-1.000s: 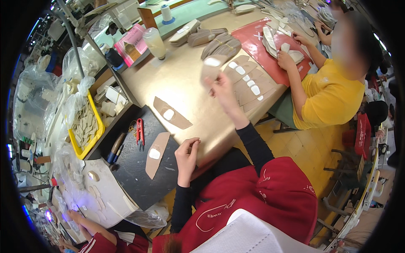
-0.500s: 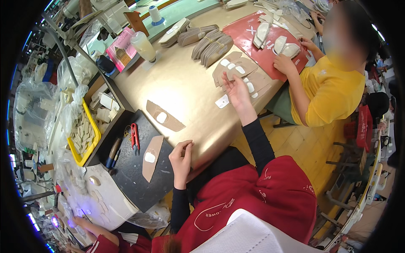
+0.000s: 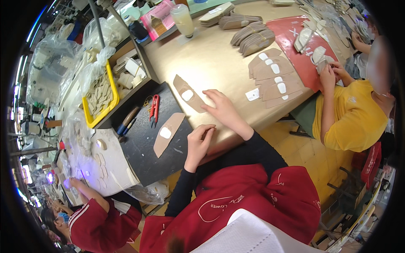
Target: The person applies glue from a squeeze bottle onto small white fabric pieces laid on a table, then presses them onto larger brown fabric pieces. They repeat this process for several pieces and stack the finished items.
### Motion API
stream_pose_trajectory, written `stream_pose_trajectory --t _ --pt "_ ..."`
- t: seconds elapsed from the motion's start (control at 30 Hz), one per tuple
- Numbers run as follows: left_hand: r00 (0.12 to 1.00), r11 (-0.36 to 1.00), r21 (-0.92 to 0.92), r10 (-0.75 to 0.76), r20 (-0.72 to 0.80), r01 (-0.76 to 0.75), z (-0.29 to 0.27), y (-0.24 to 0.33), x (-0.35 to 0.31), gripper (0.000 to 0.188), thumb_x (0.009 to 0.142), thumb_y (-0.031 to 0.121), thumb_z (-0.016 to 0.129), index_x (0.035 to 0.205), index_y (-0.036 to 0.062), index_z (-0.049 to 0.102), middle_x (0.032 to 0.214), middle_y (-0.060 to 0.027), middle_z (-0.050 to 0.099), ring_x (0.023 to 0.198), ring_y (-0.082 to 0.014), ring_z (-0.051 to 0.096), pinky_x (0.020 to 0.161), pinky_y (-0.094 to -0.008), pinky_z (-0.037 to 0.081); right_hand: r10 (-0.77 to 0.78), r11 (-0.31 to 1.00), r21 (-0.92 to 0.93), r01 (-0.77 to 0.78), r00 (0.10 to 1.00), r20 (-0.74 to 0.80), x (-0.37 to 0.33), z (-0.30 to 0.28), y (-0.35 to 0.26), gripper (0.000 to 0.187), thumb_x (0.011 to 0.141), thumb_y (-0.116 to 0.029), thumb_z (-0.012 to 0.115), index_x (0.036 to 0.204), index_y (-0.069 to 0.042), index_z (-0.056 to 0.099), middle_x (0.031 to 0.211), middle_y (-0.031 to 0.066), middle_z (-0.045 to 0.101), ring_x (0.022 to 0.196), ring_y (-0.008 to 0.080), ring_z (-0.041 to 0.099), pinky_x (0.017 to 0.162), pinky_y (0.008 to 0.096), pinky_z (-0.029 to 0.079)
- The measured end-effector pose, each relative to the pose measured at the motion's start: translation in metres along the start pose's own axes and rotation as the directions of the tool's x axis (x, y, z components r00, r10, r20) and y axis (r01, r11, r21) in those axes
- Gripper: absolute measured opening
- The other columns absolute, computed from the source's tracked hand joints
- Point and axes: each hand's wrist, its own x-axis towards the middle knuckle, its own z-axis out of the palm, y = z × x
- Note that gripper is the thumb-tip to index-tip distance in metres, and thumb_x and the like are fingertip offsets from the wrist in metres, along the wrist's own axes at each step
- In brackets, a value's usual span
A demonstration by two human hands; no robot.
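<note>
My right hand [image 3: 228, 111] is over the table's near part, fingers stretched out and apart. Its fingertips are at the right edge of a brown cut piece [image 3: 196, 103] with a white patch in its middle. Lower and to the left, my left hand [image 3: 199, 145] is closed in a pinch at the table's front edge; whatever it may hold is too small to make out. A second brown piece with a white patch [image 3: 166, 133] lies on the black board [image 3: 147, 164], left of that hand. Further right, several patched brown pieces [image 3: 270, 74] overlap in rows beside a white label [image 3: 252, 94].
Red snips [image 3: 155, 109] and a brown-handled tool [image 3: 128, 119] lie on the board. A yellow tray [image 3: 114, 90] holds small pieces. Banded brown stacks [image 3: 253, 41] and a bottle [image 3: 183, 20] stand further back. A yellow-shirted person [image 3: 352, 114] works beside a red sheet [image 3: 287, 33].
My right hand has moved left from the overlapping brown pieces to the single piece on the table. My left hand keeps its pinch. The view has shifted, so the table appears further right.
</note>
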Motion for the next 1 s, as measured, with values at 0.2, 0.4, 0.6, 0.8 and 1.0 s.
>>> stream_pose_trajectory --t 0.2,0.4,0.6,0.8,1.0 --pt "0.997 0.993 -0.110 -0.045 -0.063 0.038 -0.001 -0.004 0.000 0.010 0.092 0.002 0.065 0.100 -0.0015 0.070 0.090 -0.0129 0.073 0.082 -0.0215 0.072 0.074 -0.0296 0.055 0.100 0.932 -0.353 -0.083 0.995 0.029 0.023 0.041 -0.019 0.043 0.078 -0.014 0.077 0.113 0.005 0.059 0.112 0.0213 0.065 0.101 0.0363 0.064 0.088 0.0421 0.053" --pt "1.000 1.000 -0.003 -0.005 0.022 0.005 0.002 -0.002 0.000 0.013 0.094 0.002 0.063 0.103 -0.0032 0.071 0.091 -0.0121 0.075 0.087 -0.0182 0.073 0.078 -0.0285 0.056 0.236 0.972 -0.044 -0.232 0.951 0.201 0.044 0.014 0.006 0.026 0.087 -0.019 0.071 0.103 -0.001 0.062 0.084 0.0135 0.069 0.072 0.0282 0.066 0.066 0.0392 0.054" --pt "1.000 0.999 -0.039 -0.021 0.003 0.021 0.001 -0.001 0.000 0.011 0.093 0.004 0.065 0.101 -0.0011 0.072 0.090 -0.0118 0.074 0.082 -0.0182 0.073 0.072 -0.0279 0.054 0.348 0.673 0.733 -0.104 0.918 -0.189 0.049 -0.087 0.020 0.032 0.103 -0.029 0.053 0.123 -0.004 0.054 0.088 0.0029 0.066 0.060 0.0055 0.054 0.050 0.0210 0.042" --pt "0.998 0.997 -0.030 -0.067 0.016 0.067 -0.001 0.002 0.001 0.012 0.093 0.001 0.064 0.101 -0.0036 0.071 0.091 -0.0122 0.074 0.086 -0.0180 0.073 0.077 -0.0282 0.055 0.604 0.441 0.894 0.081 0.710 -0.362 0.074 -0.154 0.090 0.028 0.102 -0.021 0.040 0.120 -0.004 0.053 0.100 0.0108 0.069 0.067 0.0162 0.060 0.057 0.0269 0.048" --pt "0.998 0.997 -0.048 -0.061 0.006 0.061 -0.001 0.003 0.001 0.012 0.093 0.001 0.064 0.101 -0.0037 0.071 0.091 -0.0122 0.074 0.086 -0.0183 0.074 0.076 -0.0279 0.055 0.688 0.057 0.996 0.066 0.721 -0.087 0.075 -0.129 0.150 0.036 0.104 -0.021 0.036 0.129 0.003 0.047 0.115 0.0152 0.067 0.090 0.0226 0.065 0.068 0.0307 0.055"
